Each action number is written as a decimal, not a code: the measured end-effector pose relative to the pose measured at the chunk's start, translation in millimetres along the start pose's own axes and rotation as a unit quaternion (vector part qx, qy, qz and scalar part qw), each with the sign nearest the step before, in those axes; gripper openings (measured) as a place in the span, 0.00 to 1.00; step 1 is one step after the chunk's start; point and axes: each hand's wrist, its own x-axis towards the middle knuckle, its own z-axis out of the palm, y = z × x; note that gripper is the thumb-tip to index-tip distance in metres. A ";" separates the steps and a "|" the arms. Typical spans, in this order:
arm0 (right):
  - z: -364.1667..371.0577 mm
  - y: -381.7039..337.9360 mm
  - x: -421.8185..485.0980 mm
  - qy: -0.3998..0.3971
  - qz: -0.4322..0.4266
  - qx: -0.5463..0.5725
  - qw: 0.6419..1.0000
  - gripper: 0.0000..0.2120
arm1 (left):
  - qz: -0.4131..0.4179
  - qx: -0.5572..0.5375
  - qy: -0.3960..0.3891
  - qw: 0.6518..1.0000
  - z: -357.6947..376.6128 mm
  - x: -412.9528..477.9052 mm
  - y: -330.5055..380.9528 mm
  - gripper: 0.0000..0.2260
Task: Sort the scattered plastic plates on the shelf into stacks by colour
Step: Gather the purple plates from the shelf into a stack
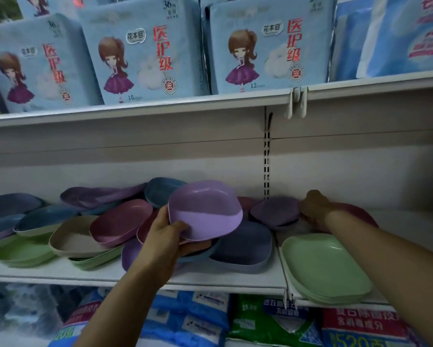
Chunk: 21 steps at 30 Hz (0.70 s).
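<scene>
My left hand (166, 236) grips a light purple plate (205, 209) by its left rim and holds it tilted above the pile. Under it lie a dark blue plate (245, 246), pink plates (120, 221) and a beige plate (72, 239). My right hand (315, 206) reaches to the back of the shelf and rests on a red plate (355, 211), beside a dark purple plate (275, 211). Whether its fingers curl round the red plate is hidden. A stack of green plates (328, 271) sits at the front right.
More blue, purple and green plates (22, 221) are scattered to the left on the white shelf (60, 271). An upper shelf (160, 108) carries light blue packs. Bagged goods (273, 319) fill the shelf below. A slotted upright (266, 159) divides the back wall.
</scene>
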 end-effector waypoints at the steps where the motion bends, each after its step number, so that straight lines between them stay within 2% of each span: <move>1: -2.8 1.0 -1.6 0.025 -0.001 0.010 1.000 0.12 | 0.003 0.000 0.003 1.000 -2.3 0.6 -0.7 0.24; 3: -11.1 0.1 -10.3 0.063 -0.010 0.047 0.997 0.12 | 0.006 -0.012 0.012 1.000 -5.1 0.9 -2.1 0.24; 6: -17.2 -9.4 -32.0 0.099 -0.049 0.144 0.983 0.04 | 0.016 -0.023 0.020 0.999 -4.1 -1.9 -4.5 0.20; 9: -13.7 -22.7 -54.3 0.112 -0.096 0.190 0.971 0.05 | 0.034 -0.042 0.024 0.998 -0.4 -7.0 -8.3 0.15; 16: 1.3 -58.9 -113.7 0.081 -0.185 0.178 0.963 0.05 | 0.084 -0.066 0.030 0.994 -1.1 -22.9 -16.1 0.14; 18: 10.7 -68.7 -126.9 0.078 -0.203 0.146 0.965 0.06 | 0.101 -0.074 0.019 0.992 -4.4 -28.7 -16.6 0.16; 21: 28.6 -83.6 -145.4 0.077 -0.222 0.107 0.966 0.03 | 0.116 -0.071 0.009 0.991 -10.6 -37.8 -16.9 0.19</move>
